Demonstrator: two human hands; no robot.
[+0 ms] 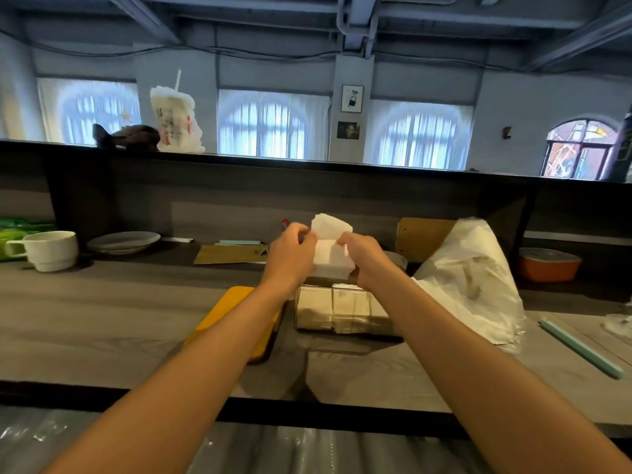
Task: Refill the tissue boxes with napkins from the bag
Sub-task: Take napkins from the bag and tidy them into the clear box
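From the head view, the whole matter turns on the stack of white napkins (331,253) sitting directly above the clear tissue box (342,311), so the coming move is, by my reading, straight down into the open top. The left hand (290,251) grips the stack's left side with curled fingers and the right hand (364,258) grips its right side the same way; one loose sheet sticks up behind the fingers. Both hands are equally near the box, one at each end of the stack. The box's long axis runs left to right along the counter (102,313), and the stack appears to lie the same way, so little turning seems needed. The box already shows folded paper through its wall, though how full it is I cannot tell.

Just left of the box lies a yellow lid-like piece (232,316), partly under the left forearm. Just right of the box slumps the white plastic bag (472,278), touching or nearly touching it. Well left of the box stand a cup (51,249) and a plate (123,241); well right lies a pale green pencil (578,347). Nothing stands between stack and box opening.
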